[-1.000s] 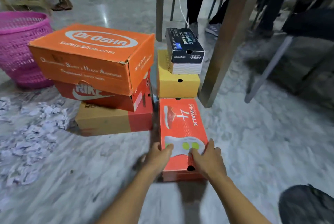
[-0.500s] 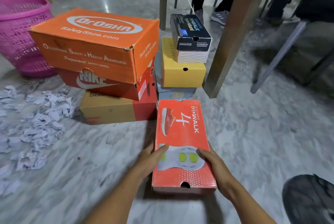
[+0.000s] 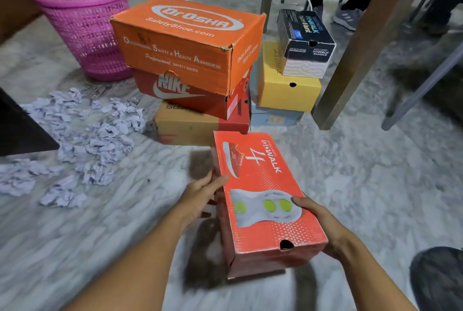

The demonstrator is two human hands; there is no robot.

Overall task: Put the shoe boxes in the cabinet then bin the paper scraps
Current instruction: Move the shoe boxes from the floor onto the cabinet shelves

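Observation:
A red GoWalk shoe box (image 3: pixel 263 185) is lifted off the marble floor, held between my left hand (image 3: pixel 200 195) on its left side and my right hand (image 3: pixel 323 223) on its right side. Behind it stands a stack: an orange Dr.Osha box (image 3: pixel 185 40) on a red Nike box (image 3: pixel 190 95) on a brown box (image 3: pixel 185 125). To the right, a black Skechers box (image 3: pixel 305 37) sits on a yellow box (image 3: pixel 285 85), which rests on a pale blue box (image 3: pixel 273 117). Crumpled paper scraps (image 3: pixel 82 140) lie scattered on the floor at left. A pink mesh bin (image 3: pixel 82 27) stands at the back left.
A thick wooden table leg (image 3: pixel 350 60) rises right of the yellow box, with chair legs and other people's feet (image 3: pixel 348 17) behind. A dark furniture edge (image 3: pixel 17 125) juts in at the left. My dark-clothed knee (image 3: pixel 438 278) shows at the bottom right.
Both hands have pulled the red GoWalk box toward me and raised it off the floor, tilting it. The view has swung left, showing more of the bin and scraps.

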